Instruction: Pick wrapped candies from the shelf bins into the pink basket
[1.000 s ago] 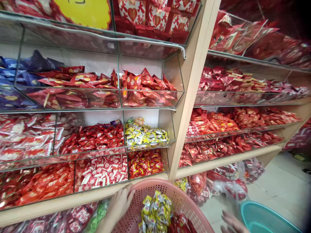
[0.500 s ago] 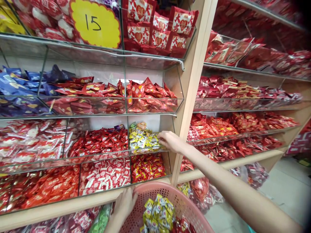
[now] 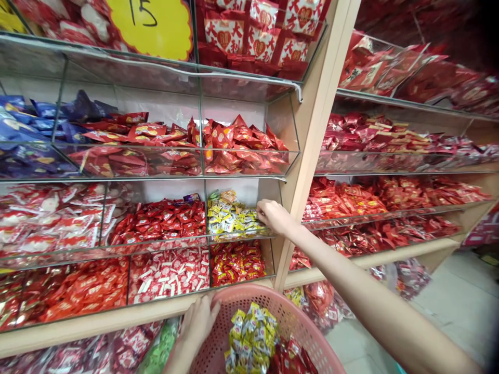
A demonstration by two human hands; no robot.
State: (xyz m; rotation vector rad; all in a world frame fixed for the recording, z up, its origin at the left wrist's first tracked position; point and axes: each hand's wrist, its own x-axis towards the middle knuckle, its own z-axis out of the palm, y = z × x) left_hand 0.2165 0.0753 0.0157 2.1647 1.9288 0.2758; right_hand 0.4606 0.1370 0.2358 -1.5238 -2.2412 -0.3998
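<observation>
My left hand point(image 3: 196, 323) grips the left rim of a pink plastic basket point(image 3: 312, 337), its fingers lying over the edge. Inside are yellow-and-white wrapped candies point(image 3: 252, 340) in a heap and red wrapped candies point(image 3: 290, 358) to their right. With the arm stretched forward, my right hand point(image 3: 274, 215) is at the right side of a shelf compartment of yellow wrapped candies point(image 3: 232, 218). Its fingers are curled together, and whatever they may hold is hidden. Below that compartment lie red-and-yellow wrapped candies point(image 3: 237, 262).
Clear dividers and front panels point(image 3: 156, 161) split the shelves into bins of packaged sweets. A wooden upright point(image 3: 307, 119) stands right of my hand, with more shelves beyond. A yellow price sign point(image 3: 152, 26) hangs above. Bagged goods point(image 3: 325, 304) lie beneath the shelf.
The view has tilted slightly down, so the shelves sit higher. My right hand has shifted slightly up and right in the picture, its fingers still curled. My left hand stays at the basket rim.
</observation>
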